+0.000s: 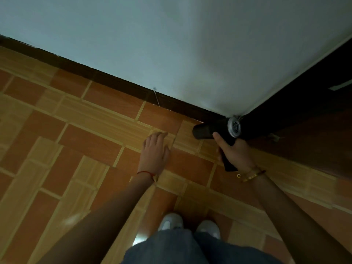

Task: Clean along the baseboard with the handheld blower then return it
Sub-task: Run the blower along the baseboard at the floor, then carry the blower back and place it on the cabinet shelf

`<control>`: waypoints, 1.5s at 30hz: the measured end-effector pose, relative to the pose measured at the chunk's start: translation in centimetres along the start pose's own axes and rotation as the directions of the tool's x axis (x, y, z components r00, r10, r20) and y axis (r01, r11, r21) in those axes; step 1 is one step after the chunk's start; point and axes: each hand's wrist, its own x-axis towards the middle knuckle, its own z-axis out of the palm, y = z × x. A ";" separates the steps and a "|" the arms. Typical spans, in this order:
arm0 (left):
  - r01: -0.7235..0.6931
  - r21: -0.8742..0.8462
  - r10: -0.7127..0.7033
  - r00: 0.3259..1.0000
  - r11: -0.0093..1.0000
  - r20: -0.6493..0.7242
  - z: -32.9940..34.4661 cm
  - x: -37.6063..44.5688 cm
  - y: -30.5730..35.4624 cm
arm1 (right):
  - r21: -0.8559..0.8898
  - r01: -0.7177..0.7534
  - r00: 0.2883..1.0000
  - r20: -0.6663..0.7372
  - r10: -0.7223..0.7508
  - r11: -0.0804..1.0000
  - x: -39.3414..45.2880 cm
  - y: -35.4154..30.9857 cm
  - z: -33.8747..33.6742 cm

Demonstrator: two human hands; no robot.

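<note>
The right hand [235, 155] keeps a closed grip around the handle of the black handheld blower [216, 130], held low near the corner where the dark baseboard [114, 80] meets the door. The left hand [155, 149] hovers with fingers straight over the tiled floor [76, 140], holding nothing.

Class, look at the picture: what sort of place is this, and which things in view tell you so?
Probably a room corner in a home: a pale painted wall meets a dark baseboard above a patterned tile floor, with a dark wooden door or panel on the right.
</note>
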 end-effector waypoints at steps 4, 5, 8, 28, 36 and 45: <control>0.007 -0.123 -0.008 1.000 0.992 -0.006 -10.0 -2.3 3.8 | 0.190 -0.100 0.993 0.076 0.087 0.977 -6.0 -7.8 -3.1; 0.011 -0.130 -0.015 1.000 0.992 -0.025 -12.8 -3.1 4.9 | 0.226 -0.116 0.991 0.098 0.096 0.967 -7.9 -10.1 -4.1; 0.011 -0.102 -0.018 0.997 0.995 -0.072 -22.4 -5.6 8.6 | 0.301 -0.137 0.979 0.185 0.083 0.944 -14.3 -17.9 -7.6; -0.105 -0.136 0.082 0.983 0.985 -0.167 -71.4 -26.7 27.7 | 0.560 -0.213 0.890 0.449 -0.078 0.801 -52.4 -55.3 -22.1; -0.144 -0.113 0.121 0.976 0.983 -0.183 -73.2 -32.1 29.4 | 0.603 -0.155 0.878 0.447 -0.170 0.783 -58.1 -54.6 -22.8; -0.139 -0.069 0.125 0.977 0.988 -0.172 -73.4 -35.7 29.3 | 0.643 -0.154 0.886 0.425 -0.183 0.750 -61.9 -53.5 -22.7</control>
